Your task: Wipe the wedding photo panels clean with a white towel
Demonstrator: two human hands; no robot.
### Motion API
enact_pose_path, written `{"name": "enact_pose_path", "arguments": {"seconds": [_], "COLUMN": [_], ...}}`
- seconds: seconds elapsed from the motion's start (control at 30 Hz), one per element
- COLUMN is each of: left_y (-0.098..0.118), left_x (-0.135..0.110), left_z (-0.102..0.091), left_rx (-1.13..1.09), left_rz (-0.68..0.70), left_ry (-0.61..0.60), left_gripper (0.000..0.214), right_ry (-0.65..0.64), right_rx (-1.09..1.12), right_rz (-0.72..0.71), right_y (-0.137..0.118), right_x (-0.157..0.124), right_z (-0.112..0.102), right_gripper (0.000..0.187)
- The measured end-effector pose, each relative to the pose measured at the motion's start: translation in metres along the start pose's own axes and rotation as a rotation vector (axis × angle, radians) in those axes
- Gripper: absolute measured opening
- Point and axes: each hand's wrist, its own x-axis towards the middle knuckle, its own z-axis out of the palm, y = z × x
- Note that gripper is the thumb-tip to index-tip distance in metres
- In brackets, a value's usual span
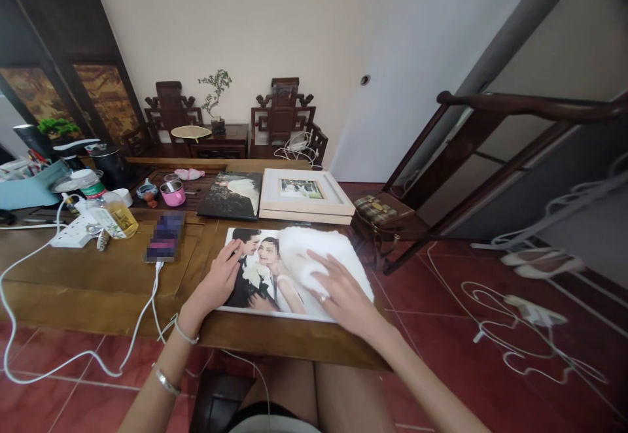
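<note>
The big glossy photo print (260,282) lies flat at the near edge of the wooden table (98,276), a rectangular panel with a thin white border, right in front of me. A fluffy white cloth (318,253), thick and soft like a towel, covers its upper right part. My right hand (343,295) lies palm down on that cloth, fingers stretched out and a little apart, pressing the pile onto the print, a ring (322,299) on one finger. My left hand (220,279) rests flat on the print's left edge, fingers spread, with two thin bangles on the wrist and forearm.

Just behind the print a white, square, boxy frame (304,191) with a small picture in its middle lies flat, and a dark album (233,194) lies beside it, touching or nearly so. Left of the print a phone (165,237) lies on the wood with a white cable (147,302) plugged in and looping over the table edge to the red tiled floor.

Further left, a clear plastic bottle (115,214) holds yellowish liquid, beside a white power strip (73,231). A small round pink cup (173,194) stands behind; I cannot tell what is in it. At the far left, a pale blue box (24,191) holds pens and other small things too small to tell apart
</note>
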Motion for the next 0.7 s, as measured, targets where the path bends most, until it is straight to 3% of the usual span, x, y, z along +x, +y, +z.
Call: {"name": "enact_pose_path", "arguments": {"seconds": [0.1,0.2,0.3,0.5,0.6,0.7], "left_y": [0.0,0.0,0.0,0.001,0.001,0.003], "left_x": [0.0,0.0,0.0,0.0,0.0,-0.001], "left_z": [0.0,0.0,0.001,0.003,0.004,0.002], "left_rx": [-0.005,-0.01,-0.002,0.017,0.005,-0.011], "left_rz": [0.002,-0.002,0.0,0.003,0.007,0.004], "left_ry": [0.011,0.02,0.021,0.033,0.039,0.038], "left_gripper": [0.045,0.045,0.045,0.046,0.046,0.045], "right_ry": [0.019,0.011,0.015,-0.046,-0.076,-0.1], "right_rx": [-0.025,-0.04,-0.033,0.033,0.066,0.084], "right_rz": [0.056,0.083,0.067,-0.048,-0.091,-0.103], "right_y": [0.021,0.02,-0.003,-0.063,-0.072,-0.06], "right_x": [0.031,0.041,0.025,-0.034,-0.046,-0.035], "right_z": [0.01,0.014,0.011,-0.001,-0.003,-0.004], "right_gripper": [0.023,0.027,0.028,0.029,0.028,0.03]}}
